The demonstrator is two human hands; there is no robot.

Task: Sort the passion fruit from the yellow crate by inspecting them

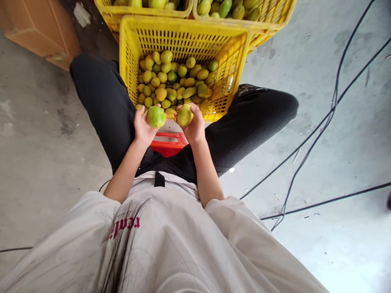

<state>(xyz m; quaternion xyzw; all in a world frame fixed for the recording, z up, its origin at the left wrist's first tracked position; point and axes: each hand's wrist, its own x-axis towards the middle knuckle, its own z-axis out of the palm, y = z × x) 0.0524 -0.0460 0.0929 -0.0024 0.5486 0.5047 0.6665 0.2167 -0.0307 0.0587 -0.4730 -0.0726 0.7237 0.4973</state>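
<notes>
My left hand [144,129] is closed around a bright green lemon [155,116]. In my right hand [196,128] is a duller, yellow-green lemon [185,115], gripped between thumb and fingers. Both hands are side by side at the near edge of a yellow slatted crate [234,67], with the two fruits a small gap apart. Many loose lemons [161,94], yellow to green, cover the bottom of that crate. Parts of the fingers are hidden behind the fruits.
Two more yellow crates [146,11] [276,18] of green fruit stand beyond the near one. A cardboard box [39,28] is at the upper left. Something red with a slot [169,150] shows between my legs. Black cables [317,126] cross the concrete floor at right.
</notes>
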